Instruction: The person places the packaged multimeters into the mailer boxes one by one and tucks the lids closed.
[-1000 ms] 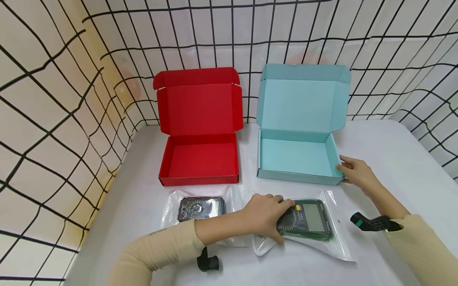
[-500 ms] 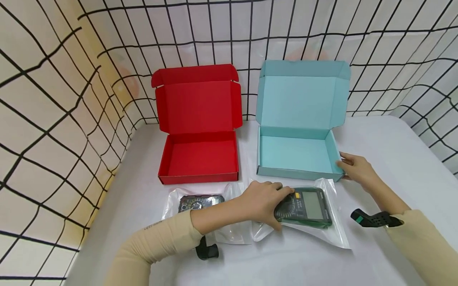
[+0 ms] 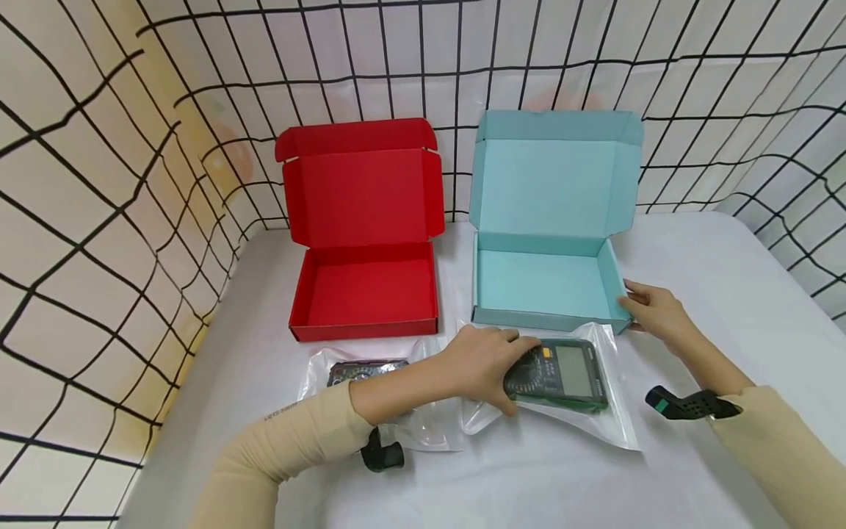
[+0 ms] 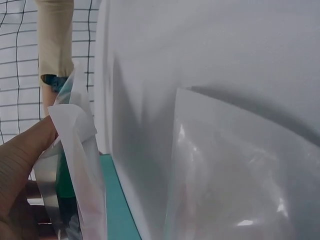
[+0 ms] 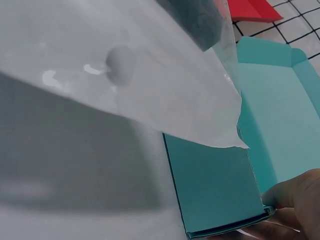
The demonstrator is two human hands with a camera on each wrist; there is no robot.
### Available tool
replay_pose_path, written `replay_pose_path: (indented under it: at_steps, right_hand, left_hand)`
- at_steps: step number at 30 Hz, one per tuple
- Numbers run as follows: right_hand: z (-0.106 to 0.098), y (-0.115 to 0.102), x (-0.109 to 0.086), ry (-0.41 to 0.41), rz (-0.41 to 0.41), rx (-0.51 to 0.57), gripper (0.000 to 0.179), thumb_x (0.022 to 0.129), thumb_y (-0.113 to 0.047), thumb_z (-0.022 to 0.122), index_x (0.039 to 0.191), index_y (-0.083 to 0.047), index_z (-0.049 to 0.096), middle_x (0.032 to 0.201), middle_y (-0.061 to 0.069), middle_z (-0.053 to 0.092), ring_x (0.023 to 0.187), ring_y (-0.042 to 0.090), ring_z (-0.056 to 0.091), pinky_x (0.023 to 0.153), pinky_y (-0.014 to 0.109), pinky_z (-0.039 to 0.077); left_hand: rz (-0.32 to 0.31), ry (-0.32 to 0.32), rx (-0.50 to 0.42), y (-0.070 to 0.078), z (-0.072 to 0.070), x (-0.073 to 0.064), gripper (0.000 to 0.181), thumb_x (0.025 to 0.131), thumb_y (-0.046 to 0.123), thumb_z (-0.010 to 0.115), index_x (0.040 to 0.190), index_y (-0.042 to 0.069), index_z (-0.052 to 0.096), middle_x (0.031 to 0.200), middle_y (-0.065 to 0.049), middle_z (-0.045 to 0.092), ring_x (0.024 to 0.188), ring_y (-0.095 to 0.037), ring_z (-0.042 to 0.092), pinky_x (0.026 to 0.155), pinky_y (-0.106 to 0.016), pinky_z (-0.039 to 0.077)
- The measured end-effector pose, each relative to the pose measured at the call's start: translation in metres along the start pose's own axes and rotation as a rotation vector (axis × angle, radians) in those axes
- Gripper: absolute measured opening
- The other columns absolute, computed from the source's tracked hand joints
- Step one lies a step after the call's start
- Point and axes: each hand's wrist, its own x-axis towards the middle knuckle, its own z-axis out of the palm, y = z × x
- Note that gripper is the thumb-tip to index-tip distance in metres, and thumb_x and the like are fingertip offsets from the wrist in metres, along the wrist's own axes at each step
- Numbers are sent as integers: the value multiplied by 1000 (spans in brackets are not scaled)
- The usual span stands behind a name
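In head view only, gripped multimeter's screen (image 3: 573, 371)

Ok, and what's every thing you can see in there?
Red cardboard box: 1, red, open, back left of the table
Light-blue cardboard box: 1, light blue, open, back right
Clear plastic bags: 2, clear, in front of the boxes
Rectangular grey-screened meter: 1, black and green, in the right bag
Dark device: 1, black, in the left bag, partly hidden
White table: 1, white, under the boxes
Black wire grid walls: 3, black, left, back, right
Pale backdrop: 1, white and yellowish, behind the grid
Black wrist devices: 2, black, one per wrist
Beige sleeves: 2, beige, both arms
Left hand: 1, gripping the meter
Right hand: 1, pinching the light-blue box
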Motion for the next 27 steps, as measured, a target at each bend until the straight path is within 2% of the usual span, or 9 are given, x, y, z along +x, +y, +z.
replay_pose_path:
  at_steps: [6, 7, 14, 22, 27]
  right_hand:
    - [2, 1, 1, 20, 16, 2, 63, 97, -31, 36, 140, 8, 14, 129, 41, 33, 108, 48, 49, 73, 36, 54]
    - [3, 2, 2, 34, 33, 4, 63, 96, -32, 37, 141, 7, 16, 130, 40, 35, 107, 45, 51, 72, 37, 54]
    - [2, 2, 2, 18, 11, 5, 63, 97, -33, 35, 141, 6, 13, 130, 40, 33, 109, 47, 48, 72, 35, 54]
    - [1, 1, 2, 27, 24, 18, 63, 96, -34, 36, 141, 5, 16, 131, 38, 34, 108, 46, 50, 75, 42, 53]
    - [0, 0, 1, -4, 5, 28, 62, 97, -33, 34, 141, 5, 13, 131, 39, 33, 113, 52, 44, 77, 43, 51]
  left_hand:
    - [-12, -20, -1, -5, -7, 5, 85, 63, 56, 71, 135, 24, 39, 112, 8, 58, 86, -7, 57, 56, -20, 41]
    - [-15, -24, -7, -7, -8, 7, 85, 64, 56, 71, 136, 25, 38, 113, 8, 58, 87, -7, 56, 57, -20, 42]
    - [-26, -44, -38, -18, -24, 18, 83, 65, 53, 71, 136, 26, 38, 115, 10, 57, 89, -5, 54, 62, -22, 43]
    - [-44, -42, -73, -35, -40, 34, 79, 67, 50, 69, 136, 27, 38, 113, 11, 57, 88, -5, 50, 64, -24, 43]
    - [-64, -24, -87, -46, -50, 39, 78, 68, 48, 69, 136, 26, 38, 113, 10, 58, 90, -6, 49, 65, -25, 43]
